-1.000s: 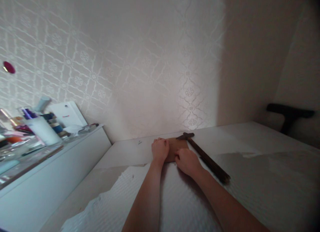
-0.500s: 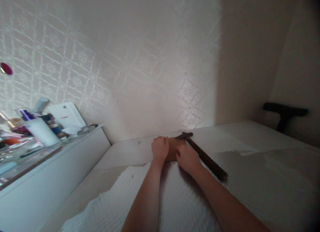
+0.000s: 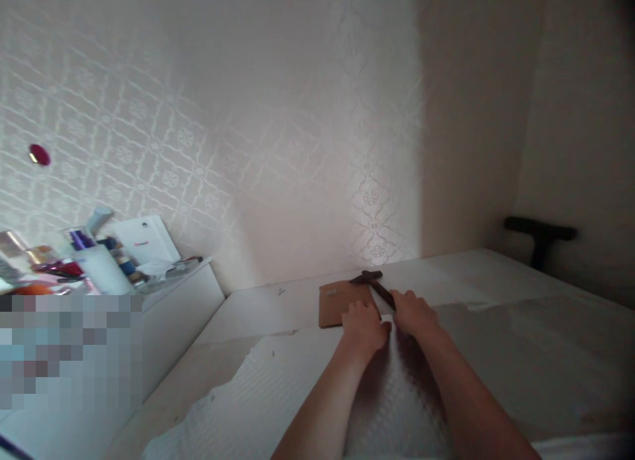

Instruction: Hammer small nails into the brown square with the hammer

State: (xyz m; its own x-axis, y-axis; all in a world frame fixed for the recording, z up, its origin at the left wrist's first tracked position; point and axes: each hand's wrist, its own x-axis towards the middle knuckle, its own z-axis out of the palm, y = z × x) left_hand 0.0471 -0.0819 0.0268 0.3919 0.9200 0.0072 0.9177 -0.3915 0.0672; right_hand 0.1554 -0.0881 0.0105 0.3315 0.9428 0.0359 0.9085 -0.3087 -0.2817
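Note:
A thin brown board (image 3: 331,309) lies flat on the table, with a few small shiny bits near its far edge. My left hand (image 3: 364,324) rests over the board's near right corner, fingers spread on its surface and thumb out to the right. Just right of the board is a hammer (image 3: 381,290), its dark head at the far end. My right hand (image 3: 415,312) is closed around the hammer's handle, hiding the handle's near part. Between the hands, a white textured sheet (image 3: 238,397) rises in a fold.
On the left, a white cabinet (image 3: 183,321) carries bottles and a white box (image 3: 147,238). A patterned wall (image 3: 292,142) stands behind the white table (image 3: 436,275). At the far right is a black T-shaped object (image 3: 540,231). Part of the lower left is pixelated.
My left hand has shifted right, from the board's left side to its near right corner. My right hand has left the board for the hammer's handle. The view has turned slightly.

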